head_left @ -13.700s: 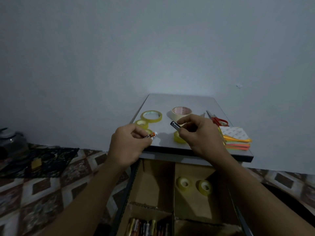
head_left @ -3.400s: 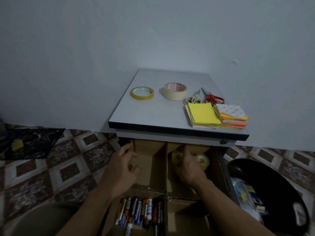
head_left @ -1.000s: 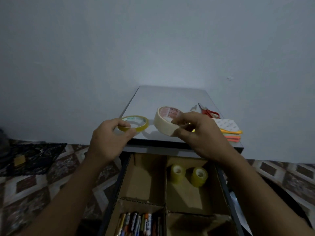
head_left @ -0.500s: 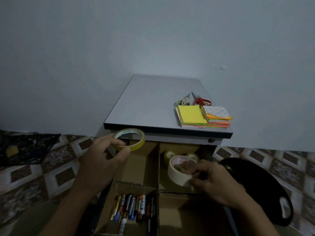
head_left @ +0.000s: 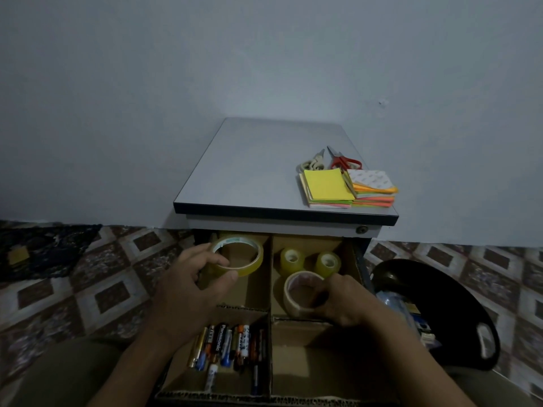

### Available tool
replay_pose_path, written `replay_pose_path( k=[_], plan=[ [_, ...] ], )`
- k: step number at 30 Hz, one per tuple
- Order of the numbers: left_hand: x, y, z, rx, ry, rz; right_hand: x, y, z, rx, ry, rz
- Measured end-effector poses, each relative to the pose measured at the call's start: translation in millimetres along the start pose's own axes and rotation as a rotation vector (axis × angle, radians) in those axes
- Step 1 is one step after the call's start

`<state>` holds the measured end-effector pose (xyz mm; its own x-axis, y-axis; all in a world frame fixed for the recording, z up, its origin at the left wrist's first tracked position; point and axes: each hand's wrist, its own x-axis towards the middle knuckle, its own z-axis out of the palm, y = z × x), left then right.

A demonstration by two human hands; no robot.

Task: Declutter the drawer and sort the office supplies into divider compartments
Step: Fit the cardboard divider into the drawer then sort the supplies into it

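Note:
An open drawer holds cardboard dividers that make four compartments. My left hand grips a thin yellow tape roll above the far left compartment. My right hand holds a wide cream masking tape roll low in the far right compartment, just in front of two small yellow tape rolls. Several batteries lie in the near left compartment. The near right compartment looks bare.
On the grey cabinet top lie stacked coloured sticky notes, red scissors and pale scissors. A black round tray with small items sits on the patterned floor at the right.
Both hands have carried the tape rolls down from the cabinet top to the drawer. The cream roll has sunk into the far right compartment; the yellow roll moved over the far left one.

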<state>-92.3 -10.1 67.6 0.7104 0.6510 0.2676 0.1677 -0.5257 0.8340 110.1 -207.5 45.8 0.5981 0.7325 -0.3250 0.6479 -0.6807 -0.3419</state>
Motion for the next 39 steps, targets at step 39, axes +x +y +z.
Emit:
replay_pose_path(
  k=[39],
  plan=[
    [24.3,17.4,112.6,0.494,-0.553,0.062,-53.6,37.9,-33.6,0.829,0.576,0.05]
  ],
)
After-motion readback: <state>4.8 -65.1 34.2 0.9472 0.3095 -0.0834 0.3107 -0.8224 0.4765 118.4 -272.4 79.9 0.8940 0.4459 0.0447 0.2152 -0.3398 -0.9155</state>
